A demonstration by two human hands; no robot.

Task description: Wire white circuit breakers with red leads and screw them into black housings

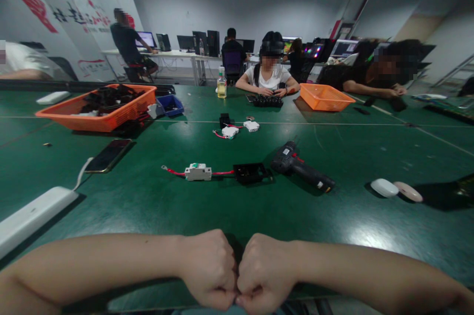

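Both my hands rest as fists at the table's near edge, knuckles pressed together. My left hand [211, 270] is closed, and nothing shows in it. Against it lies my right hand [267, 271], curled up the same way with nothing visible inside. Beyond them on the green table [155, 211], a white circuit breaker [198, 172] has a red wire [222, 173] running to an open black plastic box [249, 173]. A shorter red lead with a ring terminal [165, 168] leaves its left side. Right of the box lies a black cordless drill [301, 167].
At left are a phone [110, 155] on a cable, a white power strip [37, 216] and an orange basket [99, 120] of black parts. More breakers [230, 132] lie mid-table. A white case [385, 187] sits at right. A person [272, 75] works opposite near another orange basket [326, 100].
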